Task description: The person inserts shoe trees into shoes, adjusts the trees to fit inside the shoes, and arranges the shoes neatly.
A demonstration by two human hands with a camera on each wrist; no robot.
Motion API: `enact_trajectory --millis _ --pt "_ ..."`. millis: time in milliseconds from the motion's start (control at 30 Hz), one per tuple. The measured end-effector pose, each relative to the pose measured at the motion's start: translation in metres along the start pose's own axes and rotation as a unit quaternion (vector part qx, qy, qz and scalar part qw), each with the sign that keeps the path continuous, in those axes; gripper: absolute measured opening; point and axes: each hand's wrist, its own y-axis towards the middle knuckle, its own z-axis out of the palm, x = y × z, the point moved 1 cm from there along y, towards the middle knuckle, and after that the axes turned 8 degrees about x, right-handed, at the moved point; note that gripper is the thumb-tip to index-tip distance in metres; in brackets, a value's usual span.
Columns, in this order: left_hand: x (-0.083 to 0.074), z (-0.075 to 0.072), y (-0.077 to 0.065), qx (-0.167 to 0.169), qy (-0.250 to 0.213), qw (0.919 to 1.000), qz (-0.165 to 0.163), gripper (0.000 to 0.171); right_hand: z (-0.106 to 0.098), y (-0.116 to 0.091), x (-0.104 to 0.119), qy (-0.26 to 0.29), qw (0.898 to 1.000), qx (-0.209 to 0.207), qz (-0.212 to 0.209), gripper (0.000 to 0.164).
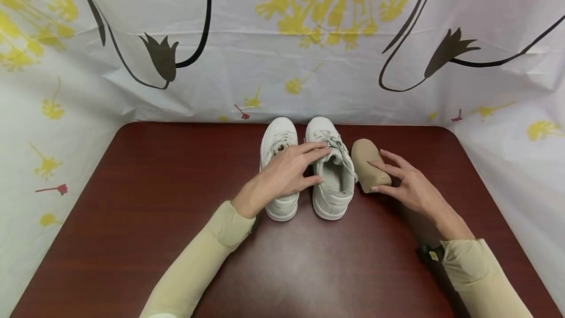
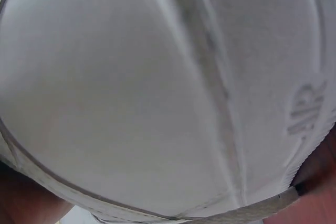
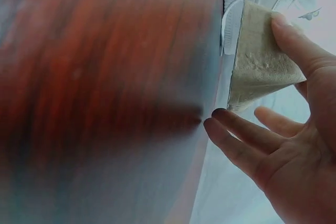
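Two white lace-up sneakers stand side by side, toes toward the back. My left hand [image 1: 287,168] reaches across the left sneaker [image 1: 282,206] to the right sneaker [image 1: 333,205]. Its extended fingers lie by the tongue and laces, its thumb at the collar of the open shoe. In the left wrist view, a white sneaker [image 2: 115,87] with "AIR" on its sole fills the picture, and the fingers are hidden. My right hand [image 1: 410,185] holds a tan, rounded shoe insert [image 1: 366,158] beside the right sneaker. The thumb presses its folded end [image 3: 262,56] in the right wrist view.
The sneakers stand near the back edge of a dark reddish-brown table [image 1: 185,195]. A white sheet [image 1: 238,77] with yellow and dark flower prints hangs behind the table and along both sides.
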Motion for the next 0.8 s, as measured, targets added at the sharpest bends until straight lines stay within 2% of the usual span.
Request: enact_trajectory --millis 200,433,600,800 --pt "0.0003 0.0012 -0.0010 -0.006 -0.002 1.0000 0.004 0.065 0.0005 0.0017 0.0002 0.001 1.000 -0.005 -0.015 0.066" --pt "0.0007 0.0027 -0.0018 -0.015 -0.002 0.9998 0.012 0.062 0.0021 0.0013 -0.0006 0.015 1.000 -0.001 -0.011 0.065" --pt "-0.0002 0.0031 -0.0010 -0.012 -0.001 0.9999 0.008 0.062 0.0017 -0.0010 0.0005 0.058 0.998 -0.007 -0.003 0.063" --pt "-0.0015 0.0019 -0.0011 -0.011 0.001 0.9999 0.005 0.063 -0.0002 -0.0024 0.0044 0.128 0.992 -0.002 0.020 0.061"
